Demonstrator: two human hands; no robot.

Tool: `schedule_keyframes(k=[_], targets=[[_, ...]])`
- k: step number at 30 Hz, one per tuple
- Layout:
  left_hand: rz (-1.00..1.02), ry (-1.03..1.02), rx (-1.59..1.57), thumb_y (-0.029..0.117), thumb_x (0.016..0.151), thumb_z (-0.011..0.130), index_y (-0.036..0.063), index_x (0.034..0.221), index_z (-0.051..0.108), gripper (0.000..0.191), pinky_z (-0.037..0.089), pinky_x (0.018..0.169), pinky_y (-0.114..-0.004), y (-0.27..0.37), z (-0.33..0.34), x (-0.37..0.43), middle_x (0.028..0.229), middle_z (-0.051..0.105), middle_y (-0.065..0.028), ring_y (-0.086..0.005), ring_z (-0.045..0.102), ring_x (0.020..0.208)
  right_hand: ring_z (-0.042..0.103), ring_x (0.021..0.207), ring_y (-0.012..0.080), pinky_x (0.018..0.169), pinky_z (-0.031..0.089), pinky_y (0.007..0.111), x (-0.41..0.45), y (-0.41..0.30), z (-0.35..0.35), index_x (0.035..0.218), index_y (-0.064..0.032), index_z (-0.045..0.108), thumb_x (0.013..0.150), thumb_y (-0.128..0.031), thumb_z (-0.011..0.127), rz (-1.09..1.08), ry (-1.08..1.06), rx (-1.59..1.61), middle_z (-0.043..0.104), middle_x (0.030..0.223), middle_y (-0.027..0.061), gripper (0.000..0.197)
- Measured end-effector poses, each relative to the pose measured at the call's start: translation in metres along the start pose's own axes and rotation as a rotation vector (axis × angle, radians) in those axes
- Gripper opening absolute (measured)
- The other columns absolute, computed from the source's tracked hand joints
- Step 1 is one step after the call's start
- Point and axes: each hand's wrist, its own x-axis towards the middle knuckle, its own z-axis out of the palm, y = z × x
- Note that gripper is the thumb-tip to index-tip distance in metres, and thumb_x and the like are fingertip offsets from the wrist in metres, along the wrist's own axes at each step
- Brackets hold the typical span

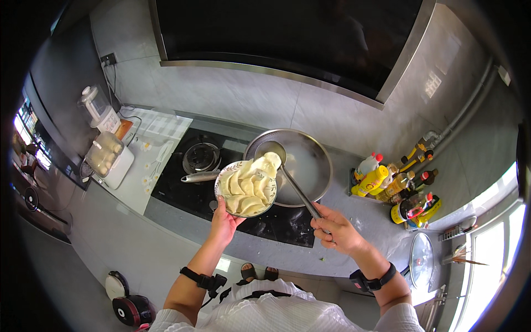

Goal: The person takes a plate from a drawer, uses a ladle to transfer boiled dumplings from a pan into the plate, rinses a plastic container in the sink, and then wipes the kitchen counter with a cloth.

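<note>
A patterned plate heaped with dumplings (pixel 247 191) is held at its near edge by my left hand (pixel 225 222). My right hand (pixel 338 230) grips the metal handle of a ladle (pixel 302 195). The ladle's bowl is at the left part of a large wok (pixel 330 170), beside the plate's upper right edge, where a dumpling lies against it. Cloudy, steaming liquid (pixel 307 166) fills the wok, and pale shapes show in it near the ladle. The plate overlaps the wok's left rim and hides part of it. The wok's long handle (pixel 199 177) points left over the black glass cooktop (pixel 174 186).
An unused gas burner (pixel 202 157) lies left of the wok. Sauce bottles (pixel 371 180) stand on the right of the counter, with a glass lid (pixel 421 259) nearer me. An egg cooker or steamer (pixel 110 159) and a blender (pixel 98 108) stand far left. A range hood (pixel 269 70) overhangs the back.
</note>
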Motion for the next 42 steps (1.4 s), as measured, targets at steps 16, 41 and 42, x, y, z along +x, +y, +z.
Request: schedule_keyframes(k=[16,41,42], targets=[[0.052,0.064,0.015,0.054,0.097,0.034,0.0021,0.132,0.041,0.063,0.053,0.09,-0.039,0.0,0.012,0.012,0.126,0.055,-0.014,-0.024,0.059,0.111,0.057,0.096,0.0468,0.085,0.047,0.04,-0.011,0.031,0.005,0.142,0.0048,0.025,0.085,0.0,0.05,-0.658,0.172,-1.321,0.053,0.118,0.0338,0.063],[-0.187,-0.153,-0.064,0.056,0.097,0.028,0.0059,0.141,0.031,0.067,0.043,0.103,-0.039,-0.01,0.022,-0.013,0.137,0.047,-0.0114,-0.0242,0.049,0.124,0.034,0.057,0.004,0.05,0.031,0.022,0.098,0.077,-0.027,0.107,-0.0092,0.046,0.095,-0.015,0.056,-0.199,0.092,0.3,0.043,0.081,-0.0053,0.017],[-0.181,-0.187,-0.075,0.056,0.097,0.028,0.0058,0.141,0.031,0.067,0.042,0.103,-0.039,-0.012,0.022,-0.011,0.137,0.046,-0.0111,-0.0236,0.049,0.124,0.034,0.057,0.004,0.05,0.031,0.023,0.097,0.076,-0.027,0.107,-0.0099,0.046,0.095,-0.015,0.056,-0.227,0.093,0.278,0.043,0.08,-0.0052,0.016]])
